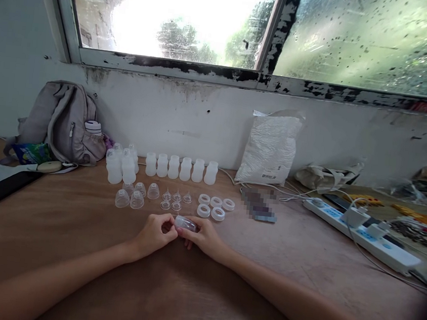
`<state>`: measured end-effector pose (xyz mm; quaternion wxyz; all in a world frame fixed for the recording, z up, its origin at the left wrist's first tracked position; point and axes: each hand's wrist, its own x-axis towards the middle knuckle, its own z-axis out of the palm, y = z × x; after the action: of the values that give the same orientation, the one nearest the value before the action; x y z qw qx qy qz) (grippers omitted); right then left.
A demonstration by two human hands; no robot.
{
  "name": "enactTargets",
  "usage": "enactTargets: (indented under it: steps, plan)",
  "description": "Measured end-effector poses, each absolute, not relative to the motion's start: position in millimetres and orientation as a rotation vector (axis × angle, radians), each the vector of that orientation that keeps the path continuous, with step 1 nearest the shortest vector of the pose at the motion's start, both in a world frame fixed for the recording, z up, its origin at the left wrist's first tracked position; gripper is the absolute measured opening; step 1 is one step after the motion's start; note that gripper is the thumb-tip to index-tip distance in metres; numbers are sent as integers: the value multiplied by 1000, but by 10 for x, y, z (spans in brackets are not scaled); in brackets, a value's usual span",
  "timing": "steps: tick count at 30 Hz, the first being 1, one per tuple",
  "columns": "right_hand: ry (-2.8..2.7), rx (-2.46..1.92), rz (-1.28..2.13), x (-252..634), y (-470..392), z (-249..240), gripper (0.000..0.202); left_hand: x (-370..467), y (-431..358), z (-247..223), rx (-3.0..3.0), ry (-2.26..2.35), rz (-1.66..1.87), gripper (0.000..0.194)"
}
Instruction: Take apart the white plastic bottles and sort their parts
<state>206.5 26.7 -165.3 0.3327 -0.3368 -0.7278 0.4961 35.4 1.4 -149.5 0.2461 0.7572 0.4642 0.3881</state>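
A clear plastic bottle cap (pixel 187 223) lies on its side between my two hands, low over the table. A ribbed, ring-like end faces left. My right hand (pixel 205 236) grips its rounded body with the thumb in front; some fingers are hidden behind it. At the ribbed end, my left hand (pixel 159 234) is closed in a pinch, fingertips against the rim. Just beyond stand clear dome caps (pixel 137 200), clear bottle nipples (pixel 175 205) and white collar rings (pixel 218 213). Behind them is a row of frosted baby bottles (pixel 185 169), with capped bottles (pixel 129 166) grouped at the left.
A grey backpack (pixel 59 123) leans on the wall at left, near a black flat object (pixel 2 188). A white plastic bag (pixel 270 148) stands at the back. Right of it are a blurred-out object (pixel 266 218) and a power strip (pixel 365 239) with trailing cables.
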Motion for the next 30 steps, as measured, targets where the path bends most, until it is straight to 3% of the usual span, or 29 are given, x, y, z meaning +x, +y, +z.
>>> enactTargets:
  steps: [6, 10, 16, 30]
  plan:
    - [-1822, -885, 1178, 2088, 276, -1707, 56, 295, 122, -1517, 1920, 1083, 1042, 16]
    - [-1897, -861, 1077, 2093, 243, -1634, 54, 297, 165, -1564, 1757, 956, 1017, 24]
    - [-1794, -930, 1269, 2086, 294, -1650, 48, 303, 94, -1545, 1836, 962, 978, 22]
    - [-1970, -923, 966, 2103, 222, -1619, 42, 306, 31, -1513, 2088, 1186, 1042, 14]
